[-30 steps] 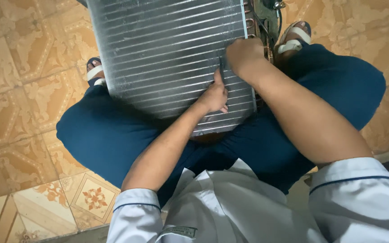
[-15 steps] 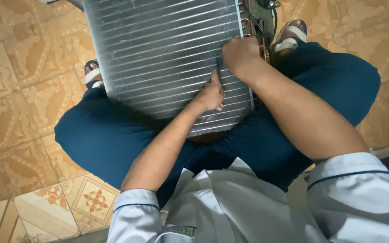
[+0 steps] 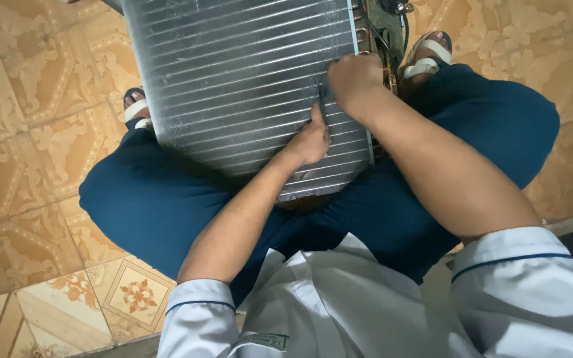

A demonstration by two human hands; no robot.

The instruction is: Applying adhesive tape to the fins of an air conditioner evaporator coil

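- Two hands work on one finned metal coil panel [image 3: 233, 86], a silver slab of thin fins crossed by horizontal ridges; this panel serves as the landmark for everything below.
- Panel position: propped across the seated person's lap, its near edge on the dark blue trousers [image 3: 160, 212], its far end running out of the top of the view.
- Labels: one small greenish rectangular patch [image 3: 264, 341] on the front of the white shirt, well below the panel's near edge, close to the bottom of the frame. No print noted on the panel face itself.
- Left hand [image 3: 310, 140]: lies on the fin face near the panel's lower right corner, fingers loosely curled, thumb pointing up along the fins. Palm side hidden, so cannot tell whether anything is pinched.
- Right hand [image 3: 355, 79]: closed into a fist at the panel's right edge, just above the left hand. A thin dark tool [image 3: 321, 105] runs down from the fist onto the fins and ends close to the left thumb; its kind is too small to tell.
- Right of the panel's edge: copper tube bends [image 3: 361, 33] and dark fittings [image 3: 392, 13].
- Sandalled feet: one [image 3: 135, 108] at the panel's left edge, one [image 3: 428, 56] beyond its right edge.
- Under everything: tan patterned floor tiles [image 3: 28, 132].
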